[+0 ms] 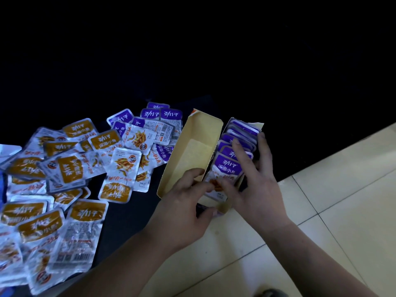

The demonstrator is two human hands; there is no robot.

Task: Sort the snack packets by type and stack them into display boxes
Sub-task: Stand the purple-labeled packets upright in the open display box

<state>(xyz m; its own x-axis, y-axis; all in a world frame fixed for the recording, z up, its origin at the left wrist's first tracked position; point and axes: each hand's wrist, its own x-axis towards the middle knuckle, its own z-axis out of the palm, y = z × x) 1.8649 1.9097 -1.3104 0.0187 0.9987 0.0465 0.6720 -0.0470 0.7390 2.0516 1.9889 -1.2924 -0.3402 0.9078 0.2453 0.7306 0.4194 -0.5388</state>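
A tan cardboard display box (194, 133) lies open on the dark mat, its lid flap spread to the left. Several purple-topped snack packets (228, 166) stand in a row inside it. My left hand (186, 206) grips the box's near end, its fingertips touching the front packet's lower edge. My right hand (255, 179) rests on the row from the right, fingers spread over the packets and thumb at the front packet. Loose purple packets (170, 115) lie just left of the box. Many orange-topped packets (70, 168) are scattered farther left.
The dark mat (128, 211) meets pale floor tiles (342, 189) at the right and bottom. The area beyond the packets is dark. A blue object (2, 185) shows at the far left edge.
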